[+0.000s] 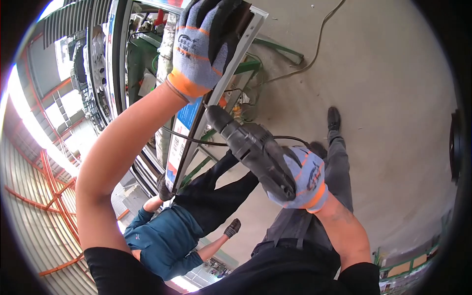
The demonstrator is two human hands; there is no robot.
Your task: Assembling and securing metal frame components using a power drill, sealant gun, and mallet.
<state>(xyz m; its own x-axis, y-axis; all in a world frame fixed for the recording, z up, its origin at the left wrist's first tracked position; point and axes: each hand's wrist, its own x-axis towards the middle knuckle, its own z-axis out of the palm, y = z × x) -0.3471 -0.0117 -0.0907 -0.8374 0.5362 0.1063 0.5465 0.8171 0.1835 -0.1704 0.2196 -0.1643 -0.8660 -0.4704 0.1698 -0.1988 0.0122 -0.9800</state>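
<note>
Head view: drill (248,142) at centre, right hand (306,172) at 4 o'clock closed round its grip; tip by edge of metal bar (253,25). Left hand (198,51) over bar, 11 o'clock, closure can't tell. Wide floor (393,93), 2–3 o'clock.

And there's one drill (253,147), one left hand (199,51), one right hand (301,174), making two grey gloves (189,71); here's one co-worker (164,238), adding two dark gloves (165,187); and two black shoes (334,118), probably, one half hidden!

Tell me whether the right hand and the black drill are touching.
Touching. The head view shows the gloved right hand holding the black drill, with no gap between them.
</note>
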